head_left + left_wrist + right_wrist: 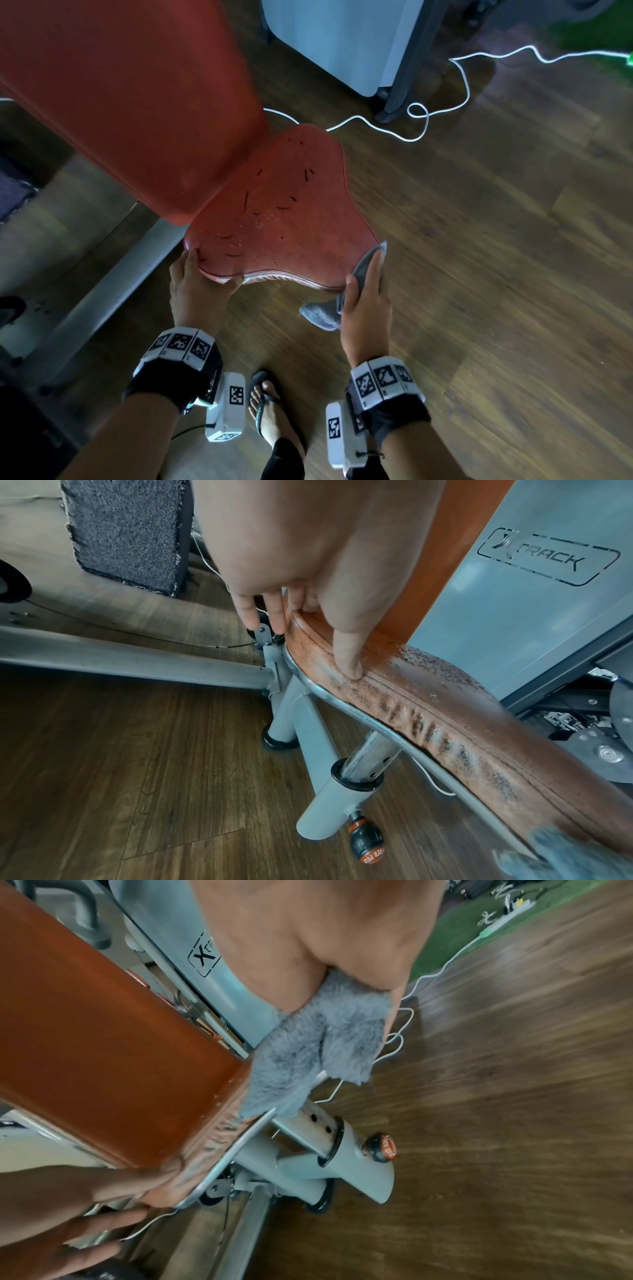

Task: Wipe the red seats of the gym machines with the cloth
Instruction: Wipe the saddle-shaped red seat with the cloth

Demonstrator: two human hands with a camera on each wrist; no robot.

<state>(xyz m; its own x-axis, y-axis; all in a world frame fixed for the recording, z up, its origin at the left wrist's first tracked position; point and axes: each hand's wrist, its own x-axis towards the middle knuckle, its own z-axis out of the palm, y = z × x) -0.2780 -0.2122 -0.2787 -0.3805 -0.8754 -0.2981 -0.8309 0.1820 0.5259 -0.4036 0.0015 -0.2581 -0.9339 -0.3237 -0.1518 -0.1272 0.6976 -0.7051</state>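
Note:
The red seat (pixel 284 212) is cracked and speckled, and it sits below the red backrest (pixel 130 96). My left hand (pixel 209 274) grips the seat's front-left corner. Its thumb (pixel 346 656) lies on the front seam and its fingers reach under the edge. My right hand (pixel 363 272) holds a grey fluffy cloth (pixel 323 313) against the seat's front-right corner, with a loose end hanging below the hand. In the right wrist view the cloth (pixel 315 1047) is bunched under the palm, against the seat's rim.
A grey seat post with a black and orange knob (pixel 366 840) stands under the seat. A grey frame beam (pixel 113 284) runs along the left. A white cable (pixel 424 120) loops over the wooden floor behind. A grey machine housing (pixel 342 41) stands beyond, and my sandalled foot (pixel 267 407) is below.

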